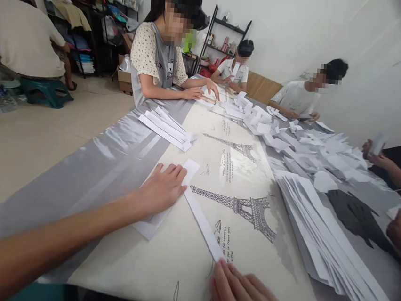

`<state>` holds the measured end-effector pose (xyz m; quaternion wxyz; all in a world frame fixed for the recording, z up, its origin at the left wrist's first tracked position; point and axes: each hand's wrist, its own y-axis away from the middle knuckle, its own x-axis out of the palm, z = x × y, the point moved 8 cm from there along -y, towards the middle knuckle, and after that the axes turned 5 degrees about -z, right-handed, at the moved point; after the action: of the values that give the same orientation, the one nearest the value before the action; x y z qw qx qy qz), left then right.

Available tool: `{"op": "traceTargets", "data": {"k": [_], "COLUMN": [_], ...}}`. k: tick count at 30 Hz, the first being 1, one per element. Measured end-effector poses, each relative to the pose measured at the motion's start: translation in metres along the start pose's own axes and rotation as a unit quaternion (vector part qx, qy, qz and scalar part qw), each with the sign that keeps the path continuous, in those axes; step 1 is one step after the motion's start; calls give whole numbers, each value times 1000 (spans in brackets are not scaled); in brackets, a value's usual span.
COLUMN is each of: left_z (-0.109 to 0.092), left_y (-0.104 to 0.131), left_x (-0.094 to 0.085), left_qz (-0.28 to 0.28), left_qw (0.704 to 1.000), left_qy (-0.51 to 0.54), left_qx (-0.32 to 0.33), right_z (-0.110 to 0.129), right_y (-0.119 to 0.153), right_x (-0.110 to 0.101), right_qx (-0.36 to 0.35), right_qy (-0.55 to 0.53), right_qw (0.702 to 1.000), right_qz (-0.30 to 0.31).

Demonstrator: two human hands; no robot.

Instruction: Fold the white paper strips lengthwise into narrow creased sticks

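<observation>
My left hand [164, 187] presses down on a white paper sheet [150, 226] lying on the table, its fingers curled and its thumb near a corner. From under that thumb a narrow white paper strip [203, 224] runs diagonally toward me. My right hand [243, 292] pinches the strip's near end between thumb and fingers. Just beyond my left hand lies a small fan of white paper strips [167, 127]. How the sheet and the strip join is hidden under my left hand.
A cream table cover [122, 261] with Eiffel Tower prints lies over the grey cloth. At right are a stack of long paper strips [333, 248], a heap of folded white papers [314, 149] and a dark flat piece [357, 215]. Several people work around the table.
</observation>
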<state>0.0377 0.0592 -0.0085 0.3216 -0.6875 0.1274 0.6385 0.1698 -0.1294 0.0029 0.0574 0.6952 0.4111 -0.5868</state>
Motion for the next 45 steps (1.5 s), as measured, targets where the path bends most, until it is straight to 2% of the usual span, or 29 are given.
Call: {"op": "traceTargets", "data": {"k": [2, 3, 5, 8, 16, 18, 21, 23, 26, 28, 30, 34, 37, 41, 45], "left_z": [-1, -2, -1, 2, 15, 15, 3, -6, -5, 1, 4, -16, -34, -42, -43], "left_y": [0, 0, -1, -3, -9, -8, -6, -4, -6, -8, -10, -3, 4, 8, 10], "left_x": [-1, -1, 0, 2, -1, -4, -10, -8, -4, -5, -9, -19, -24, -29, -34], "left_qz": [-17, -26, -36, -31, 8, -10, -50, -39, -3, -2, -19, -75, -115, -119, -71], "left_qw": [1000, 1000, 999, 999, 999, 999, 997, 991, 987, 985, 981, 954, 935, 930, 936], "left_qy": [-8, -14, -24, -25, 43, 43, 50, 81, 132, 155, 173, 191, 178, 175, 185], "left_qx": [0, -1, -1, -3, -32, -31, 42, 97, 93, 73, 83, 218, 286, 299, 291], "right_z": [-10, -18, -30, -43, -60, -65, -72, -74, -74, -73, -73, -73, -79, -88, -86], "right_y": [-27, -41, -64, -86, -98, -97, -91, -88, -84, -83, -83, -85, -86, -85, -85], "right_x": [8, 15, 36, 60, 73, 75, 77, 77, 76, 77, 76, 67, 60, 54, 51], "right_qx": [-4, 17, 41, 80, 54, 68, 108, 124, 142, 151, 145, 95, 76, 90, 77], "right_qy": [-22, -20, -34, -86, -195, -221, -267, -301, -322, -301, -268, -231, -260, -312, -329], "right_qw": [999, 998, 991, 974, 952, 944, 928, 918, 910, 918, 932, 960, 958, 942, 938], "right_qz": [31, 52, 125, 195, 230, 235, 235, 228, 217, 212, 198, 126, 91, 89, 78]}}
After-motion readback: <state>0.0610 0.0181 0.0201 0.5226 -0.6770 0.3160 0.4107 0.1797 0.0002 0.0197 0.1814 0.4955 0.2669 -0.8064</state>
